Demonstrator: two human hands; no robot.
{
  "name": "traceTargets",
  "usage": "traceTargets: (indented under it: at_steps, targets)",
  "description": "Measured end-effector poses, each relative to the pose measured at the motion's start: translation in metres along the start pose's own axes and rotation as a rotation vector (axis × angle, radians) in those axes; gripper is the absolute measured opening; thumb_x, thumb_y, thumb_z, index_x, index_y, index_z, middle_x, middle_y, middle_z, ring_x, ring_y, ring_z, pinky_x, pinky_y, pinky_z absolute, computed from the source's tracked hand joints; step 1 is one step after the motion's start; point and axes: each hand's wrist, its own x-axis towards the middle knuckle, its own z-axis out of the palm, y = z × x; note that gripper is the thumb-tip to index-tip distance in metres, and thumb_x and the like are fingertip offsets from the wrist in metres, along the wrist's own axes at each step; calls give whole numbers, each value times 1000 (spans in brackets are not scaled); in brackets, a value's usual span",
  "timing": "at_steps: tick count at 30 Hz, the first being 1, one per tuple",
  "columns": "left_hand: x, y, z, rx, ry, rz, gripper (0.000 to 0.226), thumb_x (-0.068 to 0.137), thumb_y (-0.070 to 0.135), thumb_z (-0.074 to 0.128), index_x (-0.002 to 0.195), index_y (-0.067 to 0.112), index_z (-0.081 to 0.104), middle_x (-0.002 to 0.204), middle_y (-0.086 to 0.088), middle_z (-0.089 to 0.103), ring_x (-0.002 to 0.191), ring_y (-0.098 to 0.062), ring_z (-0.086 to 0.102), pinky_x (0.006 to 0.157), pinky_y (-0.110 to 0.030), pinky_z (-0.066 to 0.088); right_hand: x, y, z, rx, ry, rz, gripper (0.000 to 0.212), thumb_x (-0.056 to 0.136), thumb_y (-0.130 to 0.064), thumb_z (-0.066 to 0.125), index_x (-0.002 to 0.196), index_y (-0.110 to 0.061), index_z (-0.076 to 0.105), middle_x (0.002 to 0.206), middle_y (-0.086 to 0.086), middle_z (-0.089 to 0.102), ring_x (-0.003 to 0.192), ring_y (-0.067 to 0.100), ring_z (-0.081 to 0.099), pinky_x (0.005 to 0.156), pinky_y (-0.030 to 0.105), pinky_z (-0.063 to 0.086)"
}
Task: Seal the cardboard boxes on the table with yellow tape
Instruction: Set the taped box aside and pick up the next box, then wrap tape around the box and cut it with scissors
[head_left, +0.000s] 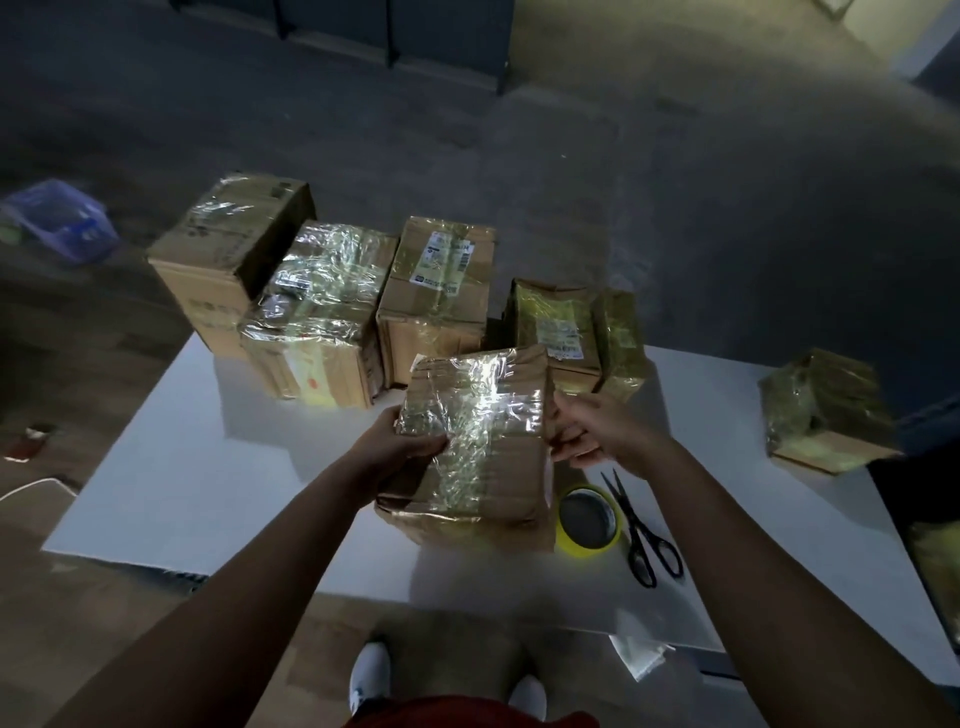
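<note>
White shoes (370, 675) and a strip of red clothing sit at the bottom edge, and both bare forearms reach up from there to a taped cardboard box (478, 467) held tilted over the near part of the white table (208, 467). Glossy yellowish tape runs in crinkled bands across the top of this box.

The left hand (410, 441) grips its left edge, thumb laid over the top face and fingers curled under it. The right hand (587, 436) is at its right edge with fingers loosely curled together against the side. I cannot tell whether they pinch the cardboard or only touch it.

Just right of the box's near corner lies the yellow tape roll (566, 540), flat on the table. Black scissors (641, 530) lie just beyond the roll, blades slightly apart and pointing away.

Behind the held box stand more taped boxes:
- a tall carton (228, 249) far back on the left
- a heavily wrapped carton (317, 306) beside it
- a labelled carton (436, 296) directly behind
- a smaller labelled box (561, 327) behind and to the right

Well off to the right, near the table's edge, sits another wrapped box (821, 410). Far left of everything, a blue basket (62, 221) rests on the floor.
</note>
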Motion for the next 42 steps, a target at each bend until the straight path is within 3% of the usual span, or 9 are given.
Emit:
traceTargets:
  at_steps: [3, 7, 14, 20, 25, 30, 35, 38, 42]
  targets:
    - [-3, 0, -3, -14, -7, -28, 37, 82, 7, 71, 112, 17, 50, 101, -12, 65, 84, -24, 65, 66, -33, 53, 6, 9, -2, 2, 62, 1, 44, 90, -42, 63, 122, -14, 51, 124, 8, 59, 99, 21, 63, 85, 43, 54]
    - [-10, -1, -2, -6, -45, -66, 30, 87, 8, 65, 110, 18, 49, 103, -10, 64, 84, -23, 66, 64, -32, 55, 12, 17, -5, -25, 20, 49, 99, 73, -61, 67, 151, -34, 12, 156, 7, 26, 131, 34, 41, 87, 49, 48]
    - [-6, -10, -4, -88, -72, -95, 78, 79, 11, 73, 145, 16, 32, 132, -10, 53, 107, -29, 61, 77, -38, 55, 14, 6, -4, -46, -22, -19, 94, 71, -62, 67, 149, -38, 20, 152, 5, 36, 115, 25, 51, 69, 34, 54]
    - [6, -8, -10, 620, 130, 156, 55, 95, 9, 53, 143, 31, 42, 152, -1, 33, 140, -27, 30, 113, -51, 31, 18, -17, 4, -163, 41, -58, 102, 74, -54, 75, 153, -31, 15, 153, 8, 34, 128, 29, 46, 80, 33, 47]
    - [-6, -10, 8, 431, 89, 80, 26, 97, 26, 52, 95, 6, 70, 93, -12, 69, 91, -29, 66, 82, -44, 54, 24, -25, 15, -316, 49, -113, 97, 71, -49, 80, 148, -26, 26, 148, 8, 39, 128, 27, 45, 90, 33, 43]
    - [-9, 19, 21, 275, 126, -30, 69, 92, 67, 35, 111, 8, 65, 105, -9, 65, 100, -24, 61, 87, -37, 49, 29, -29, 26, -340, 81, -126, 97, 71, -55, 77, 148, -27, 25, 149, 9, 38, 127, 29, 46, 96, 39, 46]
    - [-9, 8, 21, 359, 106, 30, 59, 83, 59, 58, 100, 4, 68, 87, -6, 73, 79, -20, 71, 65, -22, 54, 30, -24, 30, -244, 59, -66, 105, 70, -55, 77, 150, -33, 13, 151, 9, 33, 125, 32, 47, 82, 39, 53]
    - [-9, 0, 14, 230, 89, -22, 63, 76, 63, 65, 99, 4, 69, 88, -11, 74, 81, -25, 72, 76, -32, 58, 27, -18, 28, -104, 19, -42, 97, 77, -49, 75, 150, -37, 11, 147, 8, 38, 115, 31, 55, 67, 38, 57]
    - [-7, -4, 9, 79, 1, -75, 73, 69, 66, 69, 104, 2, 68, 97, -20, 72, 90, -35, 70, 95, -51, 52, 28, -9, 22, 81, -6, 27, 72, 85, -41, 70, 142, -24, 28, 121, 10, 60, 96, 28, 67, 79, 48, 58]
